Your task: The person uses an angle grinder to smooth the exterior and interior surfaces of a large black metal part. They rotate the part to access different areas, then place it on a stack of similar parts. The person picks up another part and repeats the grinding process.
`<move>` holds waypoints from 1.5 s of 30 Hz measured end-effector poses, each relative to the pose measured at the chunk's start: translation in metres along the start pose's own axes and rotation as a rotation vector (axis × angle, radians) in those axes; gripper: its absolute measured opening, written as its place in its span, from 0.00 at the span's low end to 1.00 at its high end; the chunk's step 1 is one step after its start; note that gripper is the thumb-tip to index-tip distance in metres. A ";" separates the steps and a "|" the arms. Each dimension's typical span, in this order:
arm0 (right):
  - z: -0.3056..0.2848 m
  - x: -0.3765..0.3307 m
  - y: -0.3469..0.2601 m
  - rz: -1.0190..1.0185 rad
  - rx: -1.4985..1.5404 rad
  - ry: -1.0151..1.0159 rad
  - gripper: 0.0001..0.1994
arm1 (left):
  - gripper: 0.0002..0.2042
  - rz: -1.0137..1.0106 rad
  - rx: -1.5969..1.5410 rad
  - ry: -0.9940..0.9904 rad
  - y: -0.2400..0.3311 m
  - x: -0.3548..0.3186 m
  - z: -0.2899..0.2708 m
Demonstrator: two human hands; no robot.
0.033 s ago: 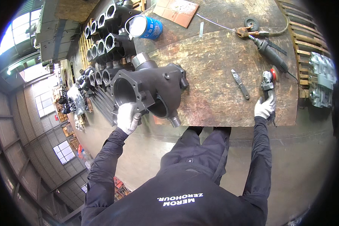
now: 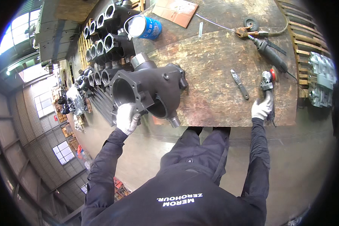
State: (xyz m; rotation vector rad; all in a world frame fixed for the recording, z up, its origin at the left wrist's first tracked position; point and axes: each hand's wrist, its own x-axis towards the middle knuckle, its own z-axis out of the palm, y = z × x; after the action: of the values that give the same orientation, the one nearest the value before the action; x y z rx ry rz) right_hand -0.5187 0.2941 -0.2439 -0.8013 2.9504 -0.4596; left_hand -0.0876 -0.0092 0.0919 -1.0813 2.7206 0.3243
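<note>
A large dark metal casting [image 2: 165, 86], with a wide flanged opening and short pipe stubs, lies on the wooden table at my left. My left hand [image 2: 127, 119], in a white glove, is closed on the near lower edge of its flange. At the right, a small angle grinder [image 2: 266, 83] with a red disc rests on the table. My gloved right hand [image 2: 261, 109] lies beside its grip, thumb apart, fingers reaching over the body; part of the grip shows uncovered. Between casting and grinder lies a flat dark-handled tool with a light metal end [image 2: 239, 83].
A larger corded power tool [image 2: 271, 54] lies behind the grinder, its cord trailing right. Farther back are a blue bucket [image 2: 151, 28], a cardboard sheet [image 2: 175, 11] and a loose disc [image 2: 251, 24]. Similar castings [image 2: 116, 43] stand at the far left; pale castings [image 2: 321, 79] lie far right.
My right hand has shifted slightly left, uncovering more of the grinder's grip, while the grinder stays put. My left hand remains on the casting's flange.
</note>
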 end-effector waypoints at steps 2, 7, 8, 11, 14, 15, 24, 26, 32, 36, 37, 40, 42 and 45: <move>0.002 -0.018 -0.014 -0.089 0.117 -0.128 0.33 | 0.29 0.028 0.021 0.055 0.000 0.002 0.002; 0.019 -0.041 -0.040 -0.069 0.092 -0.275 0.33 | 0.29 0.058 0.040 0.026 -0.008 0.007 0.004; 0.021 -0.042 -0.043 -0.069 0.085 -0.275 0.33 | 0.28 0.053 0.046 0.021 -0.008 0.007 0.003; 0.021 -0.040 -0.051 -0.029 0.015 -0.382 0.34 | 0.24 0.071 0.087 0.054 -0.006 0.010 0.002; 0.012 -0.031 -0.059 0.021 -0.082 -0.440 0.37 | 0.19 0.043 -0.043 0.016 -0.003 0.014 0.000; 0.007 -0.025 -0.061 0.024 -0.057 -0.515 0.39 | 0.18 0.092 -0.006 0.074 -0.003 0.016 0.000; 0.002 0.173 -0.153 -0.565 0.100 -0.024 0.20 | 0.21 0.100 0.002 0.095 -0.008 0.018 0.001; 0.011 0.245 -0.171 -0.341 -0.157 -0.200 0.19 | 0.22 0.101 0.020 0.109 -0.010 0.018 0.003; 0.044 0.356 -0.150 -0.411 -0.408 -0.493 0.19 | 0.23 0.033 0.061 0.034 -0.008 0.020 -0.001; 0.072 0.368 -0.132 -0.492 -0.284 -0.536 0.16 | 0.24 0.044 0.044 0.008 -0.009 0.022 -0.003; 0.074 0.371 -0.129 -0.534 -0.215 -0.539 0.16 | 0.24 0.037 0.048 -0.015 -0.010 0.023 -0.003; 0.073 0.375 -0.128 -0.698 -0.234 -0.566 0.20 | 0.24 0.039 0.078 -0.016 -0.009 0.024 -0.001; 0.067 0.373 -0.130 -0.735 -0.330 -0.603 0.22 | 0.24 0.037 0.051 0.018 -0.008 0.024 0.000; 0.056 0.367 -0.131 -0.847 -0.421 -0.565 0.27 | 0.22 0.036 0.094 0.045 -0.004 0.026 0.000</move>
State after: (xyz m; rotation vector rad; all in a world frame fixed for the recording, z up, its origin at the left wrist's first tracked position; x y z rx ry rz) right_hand -0.7654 -0.0131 -0.2473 -1.8499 2.0840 0.3527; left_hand -0.1036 -0.0292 0.0849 -1.0276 2.7671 0.1775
